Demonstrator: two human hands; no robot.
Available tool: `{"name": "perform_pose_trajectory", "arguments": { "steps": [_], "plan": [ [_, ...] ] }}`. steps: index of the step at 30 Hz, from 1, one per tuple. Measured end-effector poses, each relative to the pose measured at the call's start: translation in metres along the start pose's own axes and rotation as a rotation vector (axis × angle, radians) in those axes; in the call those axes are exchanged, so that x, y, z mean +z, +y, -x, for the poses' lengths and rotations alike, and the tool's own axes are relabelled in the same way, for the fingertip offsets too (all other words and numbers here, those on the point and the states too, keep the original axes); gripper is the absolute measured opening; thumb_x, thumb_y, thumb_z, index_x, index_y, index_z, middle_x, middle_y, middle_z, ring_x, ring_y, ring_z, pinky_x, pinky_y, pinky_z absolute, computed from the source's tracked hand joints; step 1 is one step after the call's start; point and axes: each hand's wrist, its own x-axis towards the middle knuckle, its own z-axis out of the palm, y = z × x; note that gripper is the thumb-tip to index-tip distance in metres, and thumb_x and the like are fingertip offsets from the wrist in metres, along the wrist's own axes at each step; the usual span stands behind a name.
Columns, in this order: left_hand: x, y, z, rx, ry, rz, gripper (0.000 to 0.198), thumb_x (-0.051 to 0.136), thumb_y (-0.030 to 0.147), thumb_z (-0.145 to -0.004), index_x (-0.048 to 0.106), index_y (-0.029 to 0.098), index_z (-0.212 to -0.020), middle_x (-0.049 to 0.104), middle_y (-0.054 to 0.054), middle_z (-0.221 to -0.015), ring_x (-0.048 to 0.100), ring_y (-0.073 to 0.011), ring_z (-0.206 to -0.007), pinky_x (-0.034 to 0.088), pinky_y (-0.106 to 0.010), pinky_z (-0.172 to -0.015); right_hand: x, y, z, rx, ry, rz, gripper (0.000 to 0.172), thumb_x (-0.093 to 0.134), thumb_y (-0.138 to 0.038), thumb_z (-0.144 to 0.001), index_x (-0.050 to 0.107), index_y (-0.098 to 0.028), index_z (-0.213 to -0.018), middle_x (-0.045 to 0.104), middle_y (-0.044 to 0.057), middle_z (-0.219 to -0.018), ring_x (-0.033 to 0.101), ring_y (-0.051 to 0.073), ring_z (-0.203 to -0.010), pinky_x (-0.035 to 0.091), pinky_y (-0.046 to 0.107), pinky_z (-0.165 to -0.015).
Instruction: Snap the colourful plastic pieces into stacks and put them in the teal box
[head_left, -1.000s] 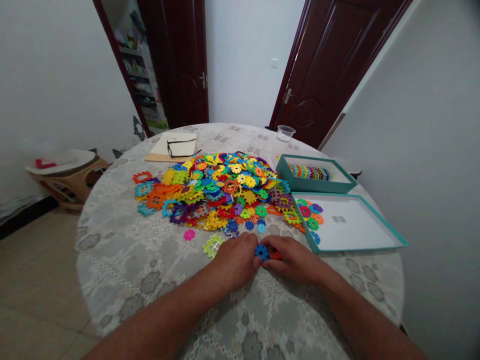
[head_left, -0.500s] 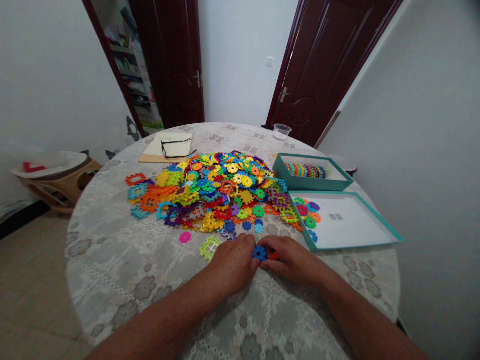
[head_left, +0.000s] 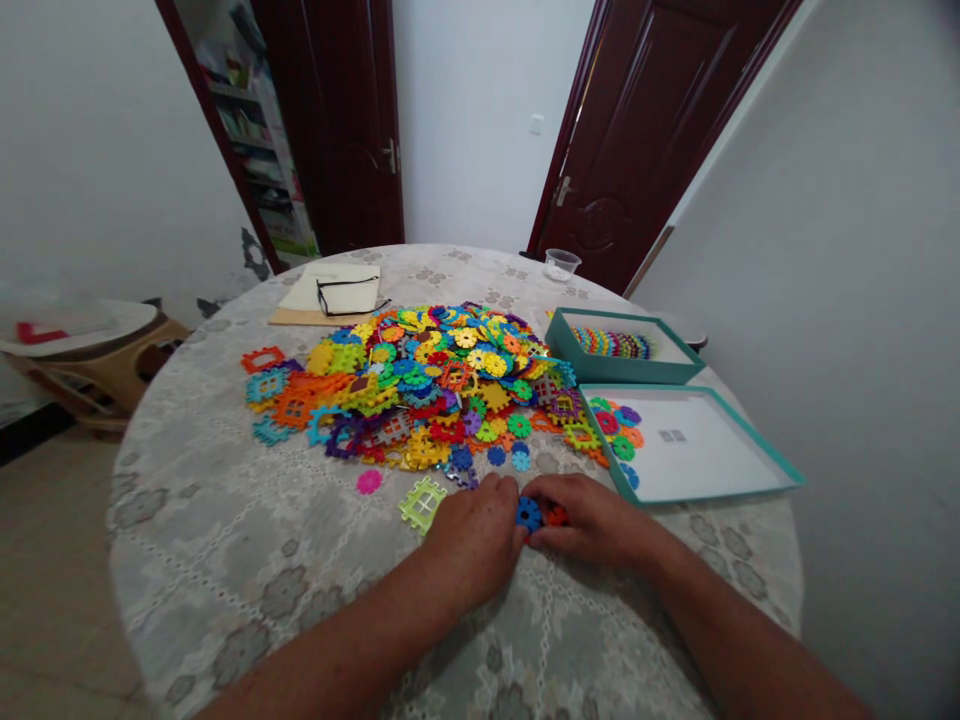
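Observation:
Just in front of me my left hand and my right hand meet over the table, fingers bent inward. Between their fingertips is a blue notched plastic disc, its flat face toward me. My left fingers pinch its left edge. Within the curl of my right hand shows an orange-red notched disc, partly covered by the fingers. Whether the two discs are joined I cannot tell. Close to my left hand lies a lime-green square window piece; farther left is a pink disc.
A large heap of colourful plastic pieces fills the table's middle. To the right stand a teal box holding rows of discs and a shallow teal-edged lid with several discs. Glasses rest on a notebook; a clear cup stands behind.
Both hands have stayed together on the blue disc, with only a slight shift to the right in view. The camera's view has moved a little.

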Motion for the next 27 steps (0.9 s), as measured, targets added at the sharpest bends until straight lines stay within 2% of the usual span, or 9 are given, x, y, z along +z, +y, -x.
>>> {"name": "perform_pose_trajectory", "arguments": {
  "steps": [9, 16, 21, 27],
  "plan": [
    [-0.002, 0.006, 0.002, -0.005, -0.044, 0.036, 0.034, 0.056, 0.035, -0.094, 0.060, 0.020, -0.124, 0.066, -0.012, -0.121, 0.069, -0.0336, -0.105, 0.056, -0.046, -0.088, -0.004, 0.002, 0.000, 0.009, -0.052, -0.004, 0.030, 0.073, -0.030, -0.090, 0.068, -0.024, -0.119, 0.073, 0.003, -0.105, 0.065, 0.021, -0.094, 0.044, 0.032, -0.083],
    [0.000, 0.004, 0.005, 0.026, -0.031, 0.057, 0.032, 0.054, 0.032, -0.095, 0.059, 0.019, -0.124, 0.066, -0.012, -0.123, 0.067, -0.0318, -0.108, 0.056, -0.045, -0.091, -0.006, 0.000, -0.001, 0.022, -0.082, -0.015, 0.026, 0.072, -0.034, -0.091, 0.067, -0.024, -0.115, 0.073, 0.004, -0.107, 0.066, 0.022, -0.096, 0.045, 0.032, -0.082],
    [0.004, -0.004, 0.004, 0.080, -0.006, 0.077, 0.033, 0.061, 0.034, -0.091, 0.060, 0.022, -0.121, 0.066, -0.010, -0.122, 0.067, -0.0297, -0.107, 0.055, -0.041, -0.089, -0.005, 0.001, -0.002, 0.031, -0.079, 0.001, 0.025, 0.072, -0.033, -0.090, 0.067, -0.024, -0.113, 0.073, 0.005, -0.105, 0.065, 0.023, -0.095, 0.044, 0.032, -0.082],
    [-0.006, 0.001, 0.000, -0.032, -0.055, 0.040, 0.024, 0.061, 0.031, -0.089, 0.061, 0.024, -0.111, 0.070, -0.006, -0.113, 0.070, -0.0283, -0.100, 0.052, -0.037, -0.082, -0.003, -0.001, 0.000, 0.031, -0.055, -0.026, 0.022, 0.073, -0.028, -0.088, 0.067, -0.022, -0.108, 0.071, 0.003, -0.098, 0.063, 0.020, -0.091, 0.039, 0.029, -0.076]
  ]
}}
